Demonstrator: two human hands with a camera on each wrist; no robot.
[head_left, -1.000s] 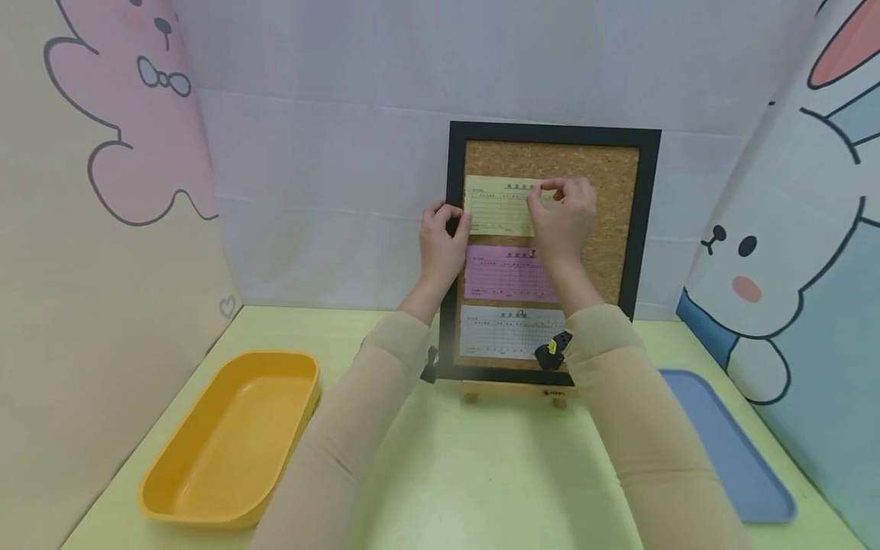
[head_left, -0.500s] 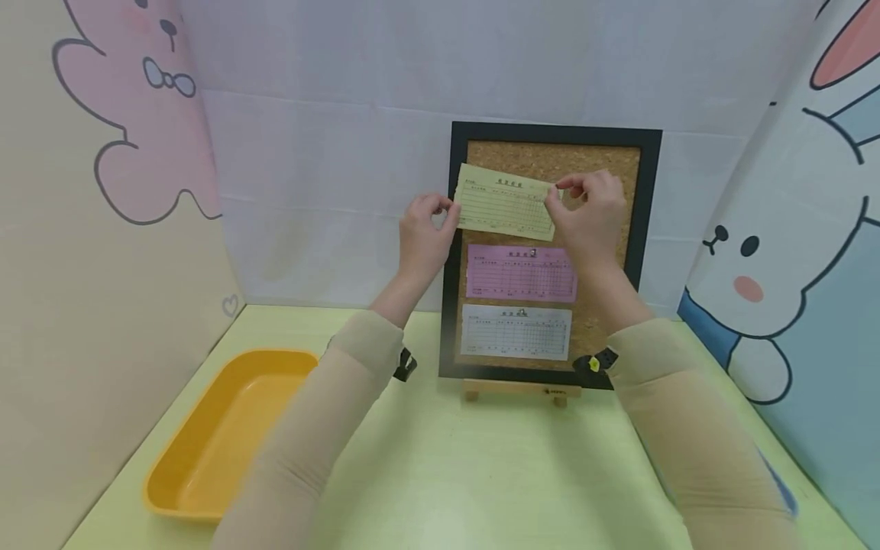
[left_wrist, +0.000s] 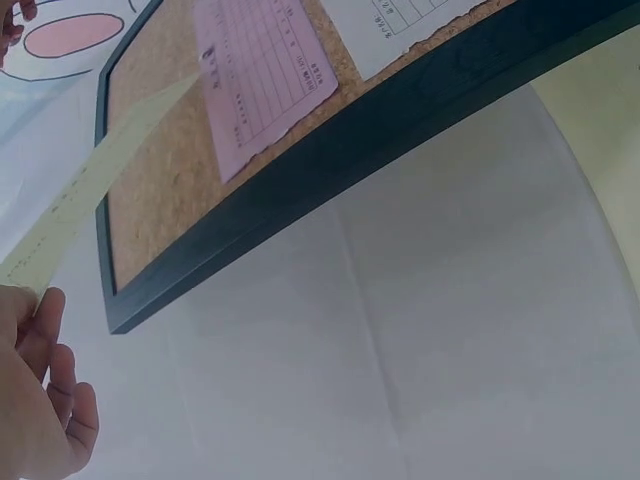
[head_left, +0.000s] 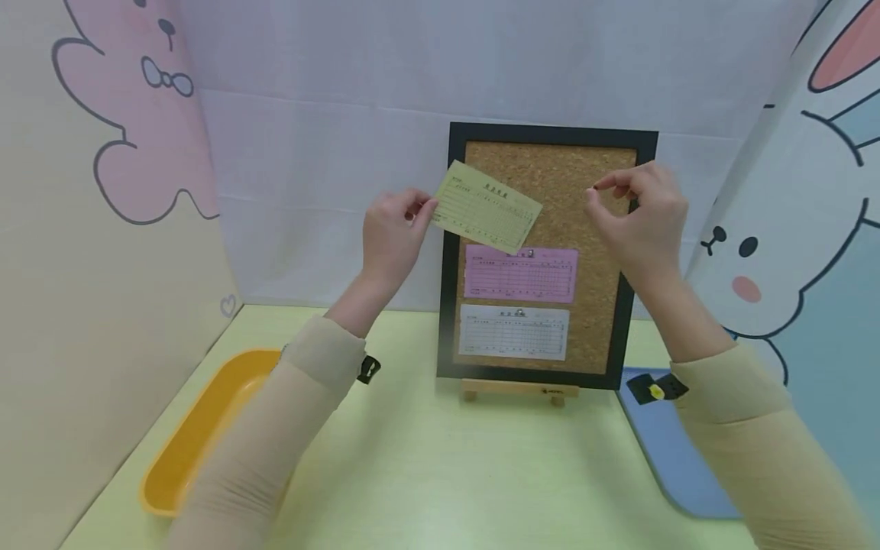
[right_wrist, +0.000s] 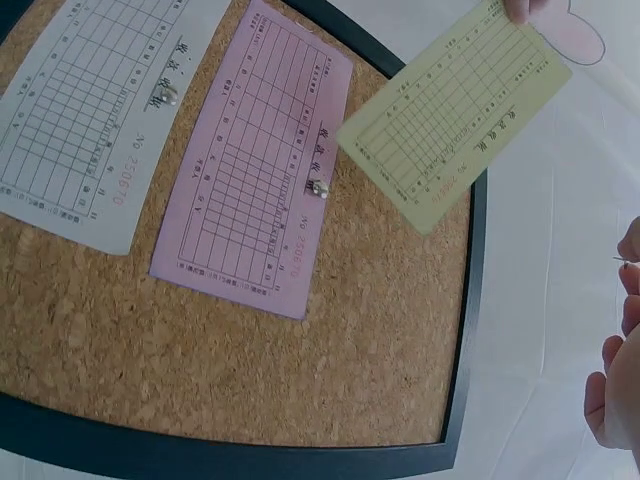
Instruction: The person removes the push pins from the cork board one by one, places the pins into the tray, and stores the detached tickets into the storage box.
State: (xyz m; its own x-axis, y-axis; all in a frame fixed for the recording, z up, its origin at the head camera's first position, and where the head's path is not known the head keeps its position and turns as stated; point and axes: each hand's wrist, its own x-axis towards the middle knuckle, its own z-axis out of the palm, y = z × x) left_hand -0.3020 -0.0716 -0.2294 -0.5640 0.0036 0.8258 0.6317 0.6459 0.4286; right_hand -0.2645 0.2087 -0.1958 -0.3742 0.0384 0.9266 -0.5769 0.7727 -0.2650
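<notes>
My left hand (head_left: 394, 237) pinches the left edge of a yellow receipt slip (head_left: 486, 206), which hangs tilted in front of the corkboard (head_left: 594, 321), its right end lower. To the right, my right hand (head_left: 642, 221) has thumb and forefinger pinched together on a push pin (right_wrist: 621, 260); its thin needle shows in the right wrist view, the rest is mostly hidden by the fingers. Below the yellow slip, a pink receipt slip (head_left: 521, 276) and a white receipt slip (head_left: 512, 336) are each fixed to the cork by a clear push pin (right_wrist: 318, 188) near the top.
The black-framed board stands on a small wooden easel (head_left: 520, 388) on the pale green table (head_left: 440, 466). A yellow tray (head_left: 186, 451) lies at the left, partly behind my left sleeve, and a blue tray (head_left: 677, 458) at the right. White cloth (head_left: 323, 153) hangs behind.
The yellow slip has come away from the cork, moving left with my left hand and tilting. My right hand has let go of the slip's right side and moved right, holding the pin.
</notes>
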